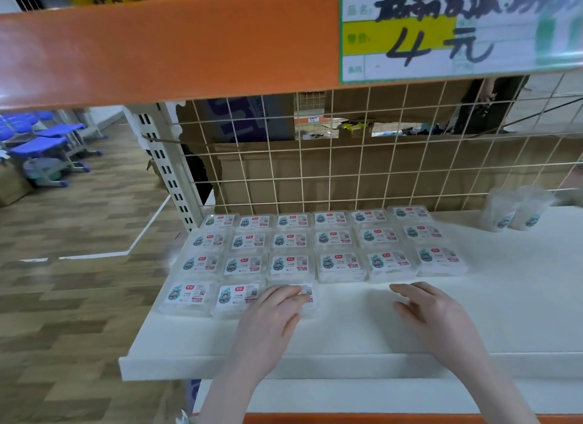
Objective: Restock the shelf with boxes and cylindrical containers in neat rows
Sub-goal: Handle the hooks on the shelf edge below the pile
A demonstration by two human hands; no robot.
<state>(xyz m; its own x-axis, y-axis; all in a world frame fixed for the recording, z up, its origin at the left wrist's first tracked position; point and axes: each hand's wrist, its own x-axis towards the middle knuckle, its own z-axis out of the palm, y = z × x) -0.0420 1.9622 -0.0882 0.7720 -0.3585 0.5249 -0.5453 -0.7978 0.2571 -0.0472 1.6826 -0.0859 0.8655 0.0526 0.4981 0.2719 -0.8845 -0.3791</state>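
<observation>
Several flat clear boxes with white labels lie in neat rows on the white shelf (410, 329). Three rows are full, and the front row holds three boxes at the left. My left hand (271, 310) lies flat on the third front-row box (309, 297), fingers straight, covering most of it. My right hand (426, 310) hovers or rests on the bare shelf to the right of that box, fingers relaxed and holding nothing. Two clear cylindrical containers (514, 212) stand at the back right of the shelf.
A wire grid (347, 158) backs the shelf, with cardboard boxes behind it. An orange beam (157, 45) with a price sign (457, 29) hangs overhead. A slotted upright post (167, 171) stands at the left, and beyond it are wooden floor and blue chairs (41, 146).
</observation>
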